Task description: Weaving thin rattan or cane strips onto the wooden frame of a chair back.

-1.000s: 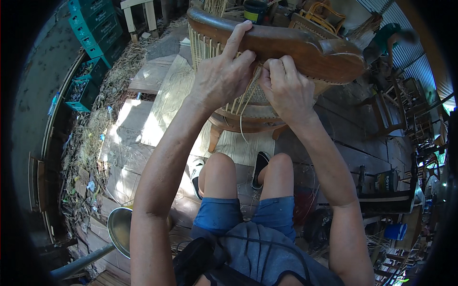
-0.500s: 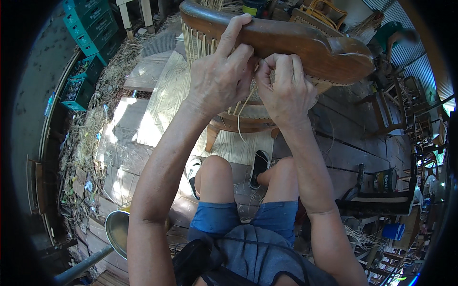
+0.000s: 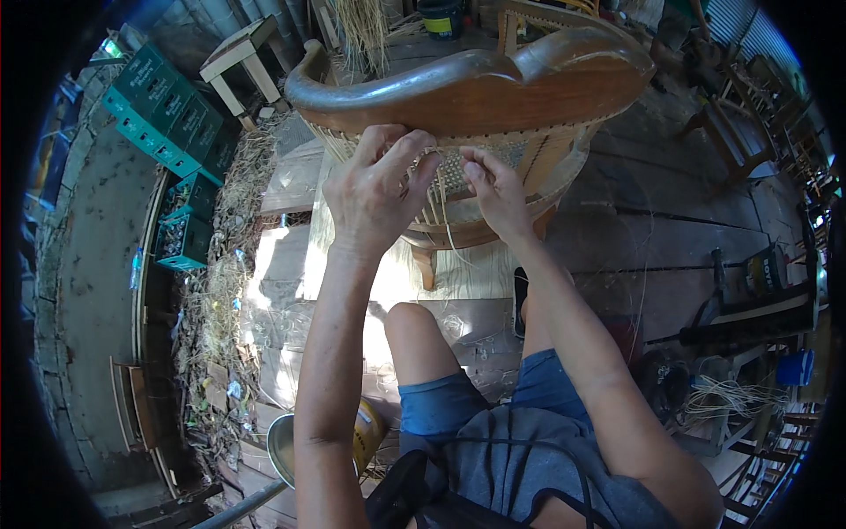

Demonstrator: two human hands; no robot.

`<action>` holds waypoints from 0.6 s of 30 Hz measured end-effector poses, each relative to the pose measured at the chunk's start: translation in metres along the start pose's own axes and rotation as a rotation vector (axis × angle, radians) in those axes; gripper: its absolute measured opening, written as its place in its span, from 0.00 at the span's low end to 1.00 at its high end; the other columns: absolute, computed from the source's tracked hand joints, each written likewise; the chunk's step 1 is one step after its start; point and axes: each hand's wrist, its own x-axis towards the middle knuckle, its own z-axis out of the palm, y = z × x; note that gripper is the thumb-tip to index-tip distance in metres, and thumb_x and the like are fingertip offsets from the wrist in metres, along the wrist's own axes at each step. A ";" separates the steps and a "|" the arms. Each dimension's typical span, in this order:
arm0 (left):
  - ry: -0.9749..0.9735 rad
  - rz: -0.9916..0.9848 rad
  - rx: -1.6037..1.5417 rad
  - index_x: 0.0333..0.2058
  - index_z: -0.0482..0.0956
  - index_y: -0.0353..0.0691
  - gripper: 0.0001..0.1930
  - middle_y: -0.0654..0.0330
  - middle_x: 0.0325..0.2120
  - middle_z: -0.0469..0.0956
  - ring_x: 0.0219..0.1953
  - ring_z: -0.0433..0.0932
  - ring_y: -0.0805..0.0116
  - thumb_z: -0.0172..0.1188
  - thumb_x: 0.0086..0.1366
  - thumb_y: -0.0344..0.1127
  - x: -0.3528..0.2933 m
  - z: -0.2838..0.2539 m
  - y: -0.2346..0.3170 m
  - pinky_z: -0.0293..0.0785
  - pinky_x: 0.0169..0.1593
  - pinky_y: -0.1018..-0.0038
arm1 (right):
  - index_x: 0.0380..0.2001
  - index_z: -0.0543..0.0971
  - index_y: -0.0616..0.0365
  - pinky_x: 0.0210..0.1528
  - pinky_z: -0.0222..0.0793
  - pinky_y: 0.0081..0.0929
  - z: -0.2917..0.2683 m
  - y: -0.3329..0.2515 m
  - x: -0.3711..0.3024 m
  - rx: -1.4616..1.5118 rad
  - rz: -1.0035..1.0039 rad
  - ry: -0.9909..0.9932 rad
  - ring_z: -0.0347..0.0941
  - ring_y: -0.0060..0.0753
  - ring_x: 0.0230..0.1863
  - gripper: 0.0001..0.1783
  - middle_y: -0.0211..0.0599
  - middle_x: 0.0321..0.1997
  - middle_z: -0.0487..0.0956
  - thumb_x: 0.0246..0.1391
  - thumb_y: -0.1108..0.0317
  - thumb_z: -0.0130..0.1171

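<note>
Head view: brown wooden chair (image 3: pixel 485 110) at 12 o'clock, its caning seemingly part-done.
Open mesh (image 3: pixel 454 169) visible below the curved, glossy, hole-edged top rail (image 3: pixel 480 93); pale strands (image 3: pixel 444 204) hanging loose, apparently unfinished. Left hand (image 3: pixel 379 185) curled at the rail's underside; right hand (image 3: pixel 498 189) apart from it at 3 o'clock, thumb and fingertip nearly together; cannot tell whether either has a strand pinched. Farther out, green crates (image 3: pixel 163 110) at 10 o'clock.

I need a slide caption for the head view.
Left fingers and right fingers flank hanging cane strands beneath a chair's curved wooden rail.
</note>
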 end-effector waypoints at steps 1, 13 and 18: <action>0.002 0.028 0.012 0.37 0.80 0.49 0.12 0.67 0.34 0.77 0.24 0.78 0.73 0.69 0.53 0.37 0.000 0.001 -0.002 0.72 0.25 0.77 | 0.42 0.75 0.65 0.36 0.64 0.16 0.002 0.003 0.006 0.010 0.003 0.004 0.68 0.16 0.31 0.13 0.28 0.32 0.75 0.63 0.64 0.52; 0.018 0.099 0.088 0.36 0.81 0.49 0.13 0.66 0.35 0.76 0.25 0.78 0.73 0.70 0.50 0.36 0.011 0.007 -0.011 0.73 0.25 0.77 | 0.41 0.76 0.64 0.41 0.68 0.24 0.022 0.000 0.061 0.065 -0.355 0.040 0.74 0.25 0.39 0.09 0.36 0.35 0.79 0.56 0.77 0.52; 0.011 0.167 0.013 0.30 0.81 0.45 0.08 0.66 0.32 0.75 0.25 0.78 0.72 0.69 0.50 0.34 0.013 0.009 -0.019 0.74 0.26 0.75 | 0.42 0.76 0.62 0.54 0.63 0.47 0.019 0.008 0.065 -0.422 -0.629 0.079 0.71 0.52 0.49 0.15 0.49 0.45 0.77 0.49 0.73 0.55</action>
